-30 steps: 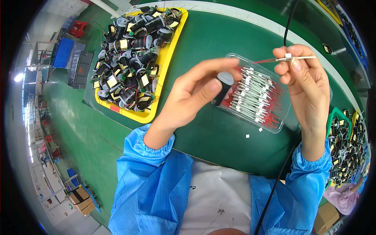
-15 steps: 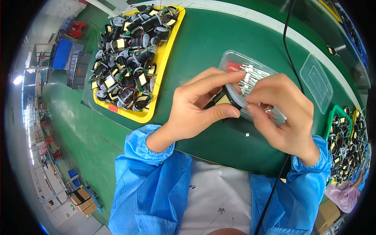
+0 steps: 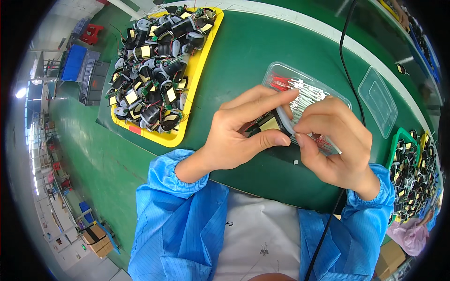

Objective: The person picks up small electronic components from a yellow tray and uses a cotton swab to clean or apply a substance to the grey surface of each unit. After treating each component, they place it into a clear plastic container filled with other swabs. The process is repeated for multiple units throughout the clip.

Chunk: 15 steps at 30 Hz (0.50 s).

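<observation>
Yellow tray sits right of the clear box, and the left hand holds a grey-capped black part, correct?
Wrong side: the head view shows the yellow tray left of the clear box. The left hand does hold a grey-capped black part.

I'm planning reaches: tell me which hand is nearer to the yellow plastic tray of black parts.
Left. The left hand is to the right of the yellow tray, not touching it; the right hand is farther right, beyond the left one.
</observation>
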Each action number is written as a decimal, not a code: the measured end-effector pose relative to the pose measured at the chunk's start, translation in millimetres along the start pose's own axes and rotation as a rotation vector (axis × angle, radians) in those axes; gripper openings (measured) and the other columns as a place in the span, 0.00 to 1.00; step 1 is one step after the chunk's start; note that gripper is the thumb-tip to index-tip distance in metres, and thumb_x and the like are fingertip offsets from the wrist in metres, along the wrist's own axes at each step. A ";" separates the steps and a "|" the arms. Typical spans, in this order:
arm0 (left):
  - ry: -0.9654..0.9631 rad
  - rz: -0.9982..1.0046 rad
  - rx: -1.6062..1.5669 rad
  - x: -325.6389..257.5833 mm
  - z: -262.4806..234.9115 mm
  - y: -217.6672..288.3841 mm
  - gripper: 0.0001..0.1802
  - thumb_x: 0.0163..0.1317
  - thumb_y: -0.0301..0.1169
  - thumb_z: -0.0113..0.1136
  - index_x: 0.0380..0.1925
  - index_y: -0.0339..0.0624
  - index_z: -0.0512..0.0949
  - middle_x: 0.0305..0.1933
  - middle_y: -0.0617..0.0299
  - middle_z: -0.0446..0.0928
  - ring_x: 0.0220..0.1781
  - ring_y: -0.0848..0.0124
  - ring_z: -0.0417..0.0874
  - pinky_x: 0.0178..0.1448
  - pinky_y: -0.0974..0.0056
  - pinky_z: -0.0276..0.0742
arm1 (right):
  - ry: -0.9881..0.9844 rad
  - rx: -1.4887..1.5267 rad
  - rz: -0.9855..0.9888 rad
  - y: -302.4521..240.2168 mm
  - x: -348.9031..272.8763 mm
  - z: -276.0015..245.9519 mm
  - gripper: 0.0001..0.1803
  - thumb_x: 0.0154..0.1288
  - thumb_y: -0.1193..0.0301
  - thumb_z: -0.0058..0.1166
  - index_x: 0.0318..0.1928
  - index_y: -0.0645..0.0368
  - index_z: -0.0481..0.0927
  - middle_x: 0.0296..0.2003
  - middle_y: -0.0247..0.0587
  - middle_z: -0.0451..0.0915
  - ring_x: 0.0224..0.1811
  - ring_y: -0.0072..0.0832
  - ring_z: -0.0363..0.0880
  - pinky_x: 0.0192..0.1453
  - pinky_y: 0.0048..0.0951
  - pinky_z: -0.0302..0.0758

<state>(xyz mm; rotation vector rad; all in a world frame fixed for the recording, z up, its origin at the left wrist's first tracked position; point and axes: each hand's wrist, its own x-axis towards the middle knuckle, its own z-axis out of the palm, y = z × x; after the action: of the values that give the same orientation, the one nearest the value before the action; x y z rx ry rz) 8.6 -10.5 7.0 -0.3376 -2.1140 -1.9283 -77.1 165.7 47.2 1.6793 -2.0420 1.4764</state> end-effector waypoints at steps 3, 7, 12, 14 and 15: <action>0.003 0.024 0.035 1.0 1.0 -0.6 0.38 0.54 0.44 0.66 0.58 0.28 0.70 0.42 0.56 0.75 0.43 0.70 0.76 0.45 0.68 0.72 | 0.017 -0.002 -0.002 0.0 -0.8 2.0 0.15 0.37 0.88 0.60 0.32 0.69 0.77 0.30 0.47 0.76 0.29 0.38 0.77 0.30 0.32 0.75; 0.026 0.016 0.051 0.7 3.3 1.1 0.38 0.56 0.46 0.65 0.58 0.27 0.70 0.41 0.56 0.76 0.42 0.71 0.75 0.44 0.68 0.72 | 0.041 -0.032 -0.046 2.0 -5.6 5.9 0.13 0.43 0.89 0.58 0.33 0.69 0.77 0.30 0.47 0.76 0.28 0.34 0.75 0.31 0.31 0.71; 0.016 0.011 0.014 0.8 6.1 1.2 0.38 0.56 0.46 0.65 0.59 0.27 0.69 0.42 0.56 0.75 0.42 0.71 0.75 0.44 0.69 0.71 | 0.070 -0.068 -0.076 -1.7 -7.1 7.8 0.14 0.42 0.90 0.59 0.33 0.70 0.77 0.31 0.48 0.76 0.27 0.35 0.76 0.30 0.31 0.72; 0.013 0.015 0.014 0.5 6.9 0.0 0.38 0.56 0.46 0.65 0.59 0.27 0.69 0.43 0.56 0.75 0.42 0.71 0.75 0.43 0.69 0.71 | 0.088 -0.089 -0.107 -0.8 -8.0 9.4 0.14 0.39 0.90 0.59 0.32 0.72 0.77 0.30 0.49 0.76 0.25 0.36 0.75 0.28 0.31 0.72; 0.011 0.020 0.020 0.1 6.9 0.2 0.38 0.56 0.45 0.65 0.59 0.27 0.69 0.43 0.56 0.74 0.42 0.72 0.75 0.43 0.70 0.71 | 0.103 -0.093 -0.125 -1.0 -7.3 10.9 0.15 0.36 0.89 0.59 0.31 0.73 0.76 0.29 0.50 0.75 0.24 0.37 0.75 0.26 0.31 0.72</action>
<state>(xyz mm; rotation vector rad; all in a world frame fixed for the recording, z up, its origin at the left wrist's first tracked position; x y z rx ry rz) 8.3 -3.7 6.6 -0.3419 -2.1142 -1.8921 -68.5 163.0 37.7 1.6285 -1.8857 1.3764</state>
